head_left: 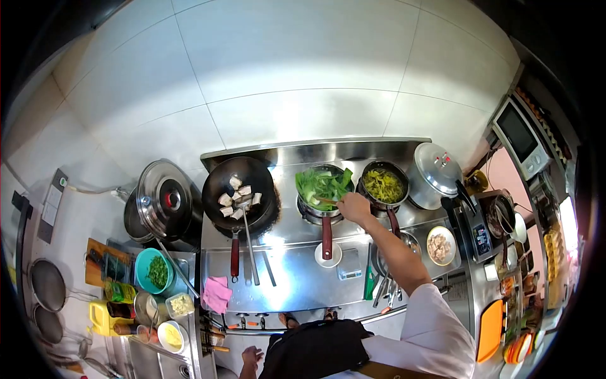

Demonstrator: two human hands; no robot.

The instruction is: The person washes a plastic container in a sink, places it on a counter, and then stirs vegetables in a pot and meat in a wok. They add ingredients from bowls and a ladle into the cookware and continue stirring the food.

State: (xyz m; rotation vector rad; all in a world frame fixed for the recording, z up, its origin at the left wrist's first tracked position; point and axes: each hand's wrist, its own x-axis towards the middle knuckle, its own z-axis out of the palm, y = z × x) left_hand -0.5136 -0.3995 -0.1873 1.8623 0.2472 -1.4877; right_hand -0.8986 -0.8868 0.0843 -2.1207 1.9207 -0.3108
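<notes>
Right hand (355,208) grips what looks like a wooden utensil (326,201), its end among leafy greens (319,183) heaped in the pan (326,213); left hand (252,356) hangs low, its grip unclear. Turning the greens seems underway; the next move calls for lifting from beneath, spilling none.

Leafy greens (323,182) are lying in a pan (326,215); around it, a wok (254,170) is sitting at nine o'clock, another pan (384,206) at three, a lidded pot (426,180) beyond that, a dish (452,246) at four, a small bowl (337,256) at six.
</notes>
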